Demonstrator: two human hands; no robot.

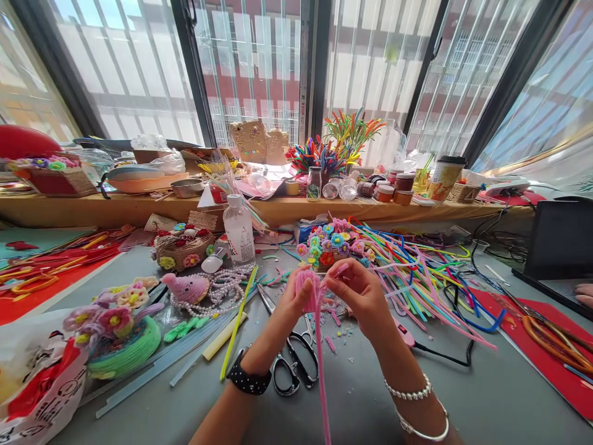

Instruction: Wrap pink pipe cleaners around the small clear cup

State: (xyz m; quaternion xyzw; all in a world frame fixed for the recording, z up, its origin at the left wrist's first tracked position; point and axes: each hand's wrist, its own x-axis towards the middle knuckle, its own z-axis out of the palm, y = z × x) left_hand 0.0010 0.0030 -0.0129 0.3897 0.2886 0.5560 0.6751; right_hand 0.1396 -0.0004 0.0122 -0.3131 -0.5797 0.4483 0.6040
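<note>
Head view: inside the table's [361, 408] far edge, left hand [296, 298] clasps pink bundle [309, 283], seemingly steadying it, right hand [359, 293] pinching a strand [320, 346].

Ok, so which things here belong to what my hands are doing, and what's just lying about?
In the job:
- pink fuzzy bundle, in your left hand
- pink pipe cleaner, at your right hand
- probably scissors, multicoloured pipe cleaners

Apparently lying about:
- bead strands
- clear bottle
- lidded paper cup
</note>
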